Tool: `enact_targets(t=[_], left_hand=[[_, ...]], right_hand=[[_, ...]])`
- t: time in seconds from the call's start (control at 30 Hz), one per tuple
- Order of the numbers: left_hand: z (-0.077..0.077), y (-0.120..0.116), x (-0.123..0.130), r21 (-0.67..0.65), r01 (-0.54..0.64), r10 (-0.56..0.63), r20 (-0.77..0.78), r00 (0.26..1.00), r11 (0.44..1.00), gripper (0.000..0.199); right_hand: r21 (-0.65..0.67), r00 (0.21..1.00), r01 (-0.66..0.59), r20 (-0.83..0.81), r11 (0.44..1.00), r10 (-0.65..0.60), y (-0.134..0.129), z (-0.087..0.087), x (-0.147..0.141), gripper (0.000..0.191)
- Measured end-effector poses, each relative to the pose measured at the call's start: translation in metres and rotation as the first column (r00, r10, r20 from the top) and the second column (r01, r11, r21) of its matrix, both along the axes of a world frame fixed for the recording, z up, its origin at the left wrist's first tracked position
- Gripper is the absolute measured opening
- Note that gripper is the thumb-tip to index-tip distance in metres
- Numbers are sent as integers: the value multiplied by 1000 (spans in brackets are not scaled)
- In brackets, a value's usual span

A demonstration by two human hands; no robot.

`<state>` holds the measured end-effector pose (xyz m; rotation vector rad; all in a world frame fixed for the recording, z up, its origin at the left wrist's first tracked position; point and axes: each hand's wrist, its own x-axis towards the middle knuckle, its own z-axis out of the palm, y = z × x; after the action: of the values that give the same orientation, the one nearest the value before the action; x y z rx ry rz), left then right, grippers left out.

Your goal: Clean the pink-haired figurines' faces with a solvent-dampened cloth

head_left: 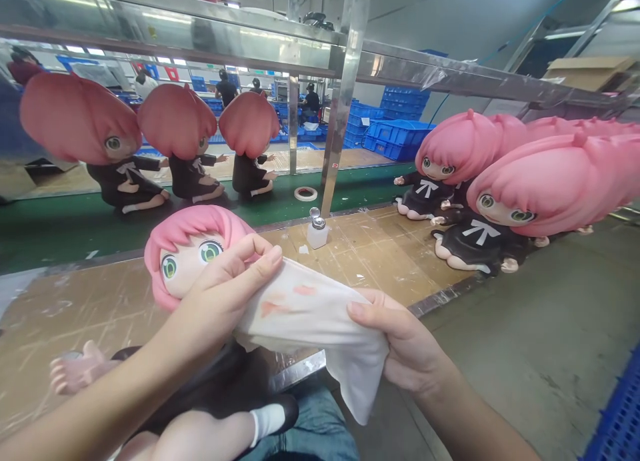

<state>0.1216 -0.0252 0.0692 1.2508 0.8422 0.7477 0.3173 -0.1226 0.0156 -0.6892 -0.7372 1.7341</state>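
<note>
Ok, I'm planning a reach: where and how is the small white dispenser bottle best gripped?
Probably around the bottle's white body, below the metal top, coming from the person's side: it stands upright, and the metal post rises close behind it.

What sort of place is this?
Probably a factory workshop handling large figures: matching pink-haired figures sit in a row on a long green surface, blue plastic crates are stacked beyond, and several people show in the background.
</note>
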Motion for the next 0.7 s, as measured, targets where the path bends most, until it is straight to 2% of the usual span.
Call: enact_targets(t=[0.17, 0.27, 0.37, 0.47, 0.6, 0.7], left_hand=[[-3, -4, -1, 153, 66, -50, -103, 993, 986, 40], [-5, -4, 1, 341, 119, -52, -200, 978, 933, 34], [-6, -2, 8, 572, 173, 8, -300, 954, 802, 25], [-4, 1, 16, 719, 255, 74, -393, 917, 647, 19], [-7, 0, 27, 775, 411, 122, -523, 843, 480, 18], [-14, -7, 35, 794, 520, 142, -581, 801, 315, 20]], right_hand=[[33, 999, 27, -48, 999, -25, -4, 0, -2, 31], [70, 992, 80, -99, 994, -73, -4, 3, -6, 33], [127, 977, 100, -201, 987, -73, -3, 9, -11, 40], [141, 957, 136, -276, 981, -93, 0, 14, -17, 48], [131, 905, 337, -320, 932, -282, 4, 19, -26, 38], [164, 886, 411, -303, 897, -350, 8, 22, -33, 37]])
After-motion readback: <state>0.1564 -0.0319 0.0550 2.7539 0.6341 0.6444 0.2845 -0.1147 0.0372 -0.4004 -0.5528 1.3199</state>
